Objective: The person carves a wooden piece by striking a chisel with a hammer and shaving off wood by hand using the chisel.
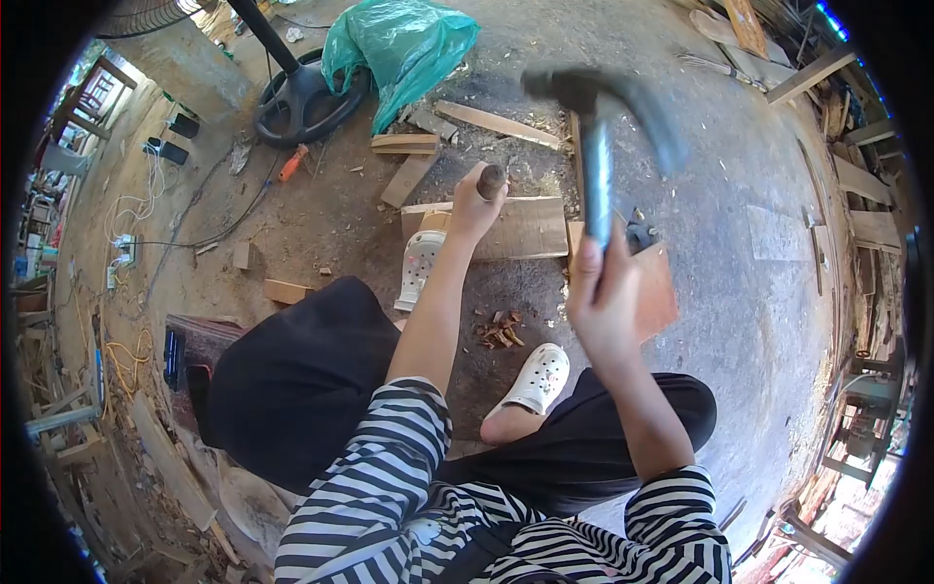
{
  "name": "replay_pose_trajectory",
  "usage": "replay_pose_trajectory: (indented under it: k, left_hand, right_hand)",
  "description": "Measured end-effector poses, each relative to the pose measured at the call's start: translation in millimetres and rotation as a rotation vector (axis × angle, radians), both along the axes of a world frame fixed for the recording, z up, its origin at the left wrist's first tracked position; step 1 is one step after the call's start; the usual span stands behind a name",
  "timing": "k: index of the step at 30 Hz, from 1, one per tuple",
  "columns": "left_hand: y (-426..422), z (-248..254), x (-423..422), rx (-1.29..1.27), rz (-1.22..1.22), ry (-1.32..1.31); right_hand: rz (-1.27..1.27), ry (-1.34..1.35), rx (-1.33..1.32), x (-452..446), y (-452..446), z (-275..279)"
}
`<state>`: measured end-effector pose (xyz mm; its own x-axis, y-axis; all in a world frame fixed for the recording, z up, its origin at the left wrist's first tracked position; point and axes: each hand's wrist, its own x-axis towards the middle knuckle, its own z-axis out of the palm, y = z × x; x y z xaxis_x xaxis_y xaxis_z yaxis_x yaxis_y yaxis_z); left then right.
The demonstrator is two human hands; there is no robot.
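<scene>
Your left hand (474, 206) is wrapped round a tool (491, 179), its round butt facing up above the wooden block (533, 230) on the floor (725, 282); you can't see the tool's lower end behind your fist. Your right hand (605, 297) is curled tight about the handle of the hammer (598, 165), which you hold raised, its head blurred. Wood shavings (499, 331) lie near your right shoe (542, 378).
</scene>
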<state>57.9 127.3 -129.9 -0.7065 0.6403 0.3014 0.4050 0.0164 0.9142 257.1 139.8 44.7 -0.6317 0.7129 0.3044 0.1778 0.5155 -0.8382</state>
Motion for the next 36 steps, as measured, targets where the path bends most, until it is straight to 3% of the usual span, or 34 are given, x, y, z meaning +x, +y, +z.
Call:
replay_pose_trajectory:
  k: [3, 6, 8, 10, 12, 16, 18, 24, 26, 28, 29, 31, 36]
  left_hand:
    - [2, -4, 4, 0.005, 0.006, -0.006]
    - [1, -8, -1, 0.042, 0.016, -0.02]
    - [1, -9, -2, 0.064, -0.012, -0.045]
    - [-4, -10, -1, 0.026, -0.013, -0.034]
    - [-9, -14, -4, -0.009, -0.007, -0.015]
    - [-15, -22, -7, 0.037, -0.018, -0.117]
    - [-14, -20, -5, 0.04, -0.02, -0.119]
    - [-6, -16, -4, -0.009, -0.016, -0.015]
    - [-4, -14, -3, -0.013, -0.012, 0.019]
    - [-3, -18, -4, 0.01, -0.01, -0.001]
    - [-5, -15, -1, -0.005, 0.0, -0.055]
    - [3, -15, -6, 0.008, 0.005, -0.098]
    - [-10, -22, -5, 0.016, 0.013, -0.036]
  right_hand:
    - [0.031, -0.216, 0.107, -4, 0, -49]
    - [0.04, -0.322, 0.086, 0, -1, -44]
    - [0.038, -0.35, -0.105, 4, 3, -30]
    - [0.025, -0.279, -0.132, 15, 3, -39]
    - [-0.009, -0.196, -0.572, 25, 3, -33]
    - [-0.167, -0.24, -0.716, 37, 4, -5]
    - [-0.155, -0.184, -0.61, 35, 12, -7]
    - [-0.046, 0.062, -0.237, 12, 10, 62]
    - [-0.015, 0.158, 0.059, -1, 6, 19]
    - [-0.024, -0.199, 0.103, -1, -8, -21]
    - [-0.018, -0.202, 0.11, 1, -13, -38]
    - [0.048, -0.448, 0.106, -6, -12, -44]
    - [0.05, -0.35, -0.004, -2, 0, 22]
